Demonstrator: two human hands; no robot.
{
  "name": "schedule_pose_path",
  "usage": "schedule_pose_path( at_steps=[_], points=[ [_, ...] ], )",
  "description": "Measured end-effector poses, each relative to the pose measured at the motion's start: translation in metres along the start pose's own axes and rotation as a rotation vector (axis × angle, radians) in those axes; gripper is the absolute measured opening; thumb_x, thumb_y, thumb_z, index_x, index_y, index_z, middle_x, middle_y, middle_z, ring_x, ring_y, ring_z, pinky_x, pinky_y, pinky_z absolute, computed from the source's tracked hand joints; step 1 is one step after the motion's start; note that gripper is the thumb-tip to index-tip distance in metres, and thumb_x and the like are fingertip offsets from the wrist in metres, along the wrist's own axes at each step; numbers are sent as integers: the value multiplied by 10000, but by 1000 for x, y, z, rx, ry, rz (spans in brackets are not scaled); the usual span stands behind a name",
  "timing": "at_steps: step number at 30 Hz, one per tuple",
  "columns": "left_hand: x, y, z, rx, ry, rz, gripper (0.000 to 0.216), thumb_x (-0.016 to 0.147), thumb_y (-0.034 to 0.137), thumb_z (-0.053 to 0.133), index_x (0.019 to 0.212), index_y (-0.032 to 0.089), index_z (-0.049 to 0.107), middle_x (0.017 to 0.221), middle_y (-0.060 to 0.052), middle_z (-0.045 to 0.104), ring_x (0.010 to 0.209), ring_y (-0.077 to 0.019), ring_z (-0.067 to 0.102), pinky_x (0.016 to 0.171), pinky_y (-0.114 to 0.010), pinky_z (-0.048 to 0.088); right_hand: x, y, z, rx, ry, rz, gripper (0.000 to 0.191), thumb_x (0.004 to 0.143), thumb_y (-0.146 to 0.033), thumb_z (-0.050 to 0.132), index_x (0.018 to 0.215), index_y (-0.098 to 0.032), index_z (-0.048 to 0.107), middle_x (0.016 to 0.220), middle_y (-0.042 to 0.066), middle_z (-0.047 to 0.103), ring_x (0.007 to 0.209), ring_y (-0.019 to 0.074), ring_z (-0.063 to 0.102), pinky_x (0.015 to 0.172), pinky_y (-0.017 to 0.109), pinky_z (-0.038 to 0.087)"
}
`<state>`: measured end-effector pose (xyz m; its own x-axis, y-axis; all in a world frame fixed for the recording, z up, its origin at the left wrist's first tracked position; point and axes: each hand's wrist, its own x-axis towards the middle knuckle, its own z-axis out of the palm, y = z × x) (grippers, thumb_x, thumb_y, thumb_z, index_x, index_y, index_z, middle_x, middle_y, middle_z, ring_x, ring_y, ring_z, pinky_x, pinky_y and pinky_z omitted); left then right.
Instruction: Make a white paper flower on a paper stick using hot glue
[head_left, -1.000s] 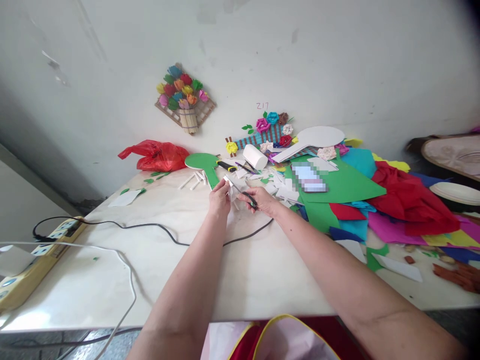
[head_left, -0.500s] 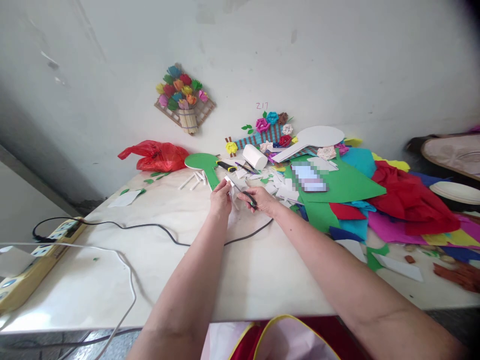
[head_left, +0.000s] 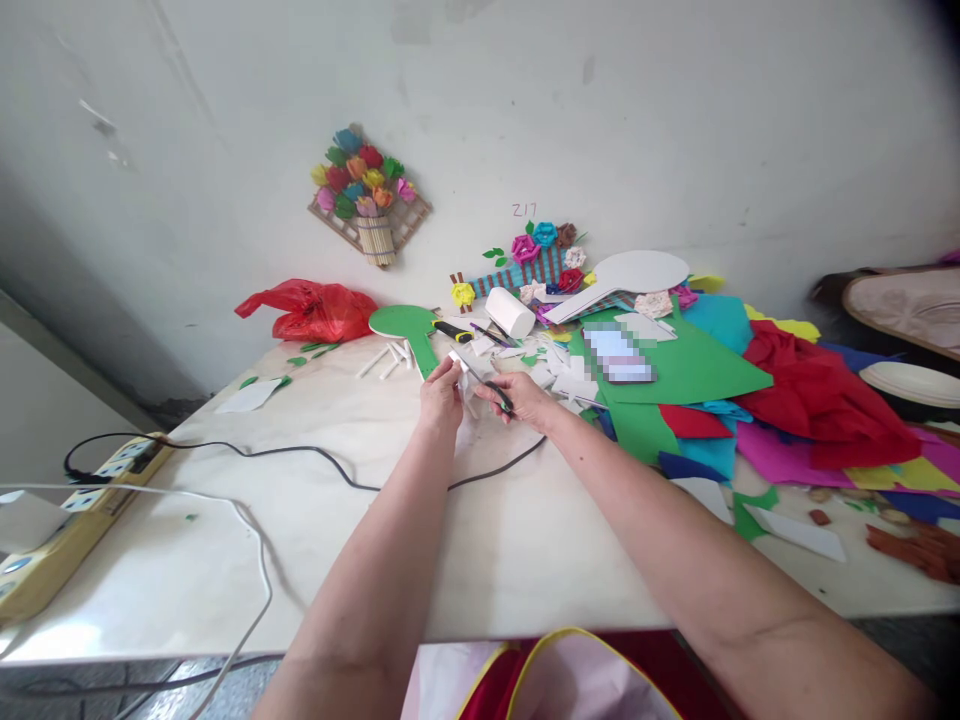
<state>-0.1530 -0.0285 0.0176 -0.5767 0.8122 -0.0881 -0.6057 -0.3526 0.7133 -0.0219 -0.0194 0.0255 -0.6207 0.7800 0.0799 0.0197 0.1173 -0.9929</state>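
Observation:
My left hand (head_left: 439, 398) pinches a small white paper piece (head_left: 456, 360) at its top edge, over the middle of the pale table (head_left: 360, 540). My right hand (head_left: 527, 400) grips black-handled scissors (head_left: 491, 385), whose blades point up and left into that paper piece. Both hands are close together, a little above the tabletop. Several white paper scraps (head_left: 559, 378) lie just behind and to the right of them.
A black cable (head_left: 300, 452) crosses the table to a power strip (head_left: 67, 515) at the left. Coloured paper sheets (head_left: 697, 375) and red cloth (head_left: 817, 395) pile up at the right. A red plastic bag (head_left: 315, 312), green paddle cut-out (head_left: 409, 325), white roll (head_left: 510, 312) and paper flowers stand by the wall.

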Motion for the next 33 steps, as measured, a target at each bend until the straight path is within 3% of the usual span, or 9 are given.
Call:
schedule_pose_path(
  at_steps=[6, 33],
  points=[
    [-2, 1, 0, -2, -20, 8, 219, 611, 4, 625, 800, 108, 667, 645, -29, 658, 574, -100, 597, 613, -200, 457, 2, 2, 0, -12, 2, -3, 334, 658, -432, 647, 585, -138, 505, 433, -54, 439, 336, 32, 357, 324, 162, 287],
    [-3, 1, 1, -26, -23, 2, 270, 591, 8, 645, 837, 119, 664, 648, -20, 658, 586, -95, 606, 629, -191, 461, 0, 1, 0, 16, 3, 10, 348, 659, -437, 654, 568, -140, 498, 437, -47, 451, 346, 30, 369, 323, 152, 310]
  ],
)
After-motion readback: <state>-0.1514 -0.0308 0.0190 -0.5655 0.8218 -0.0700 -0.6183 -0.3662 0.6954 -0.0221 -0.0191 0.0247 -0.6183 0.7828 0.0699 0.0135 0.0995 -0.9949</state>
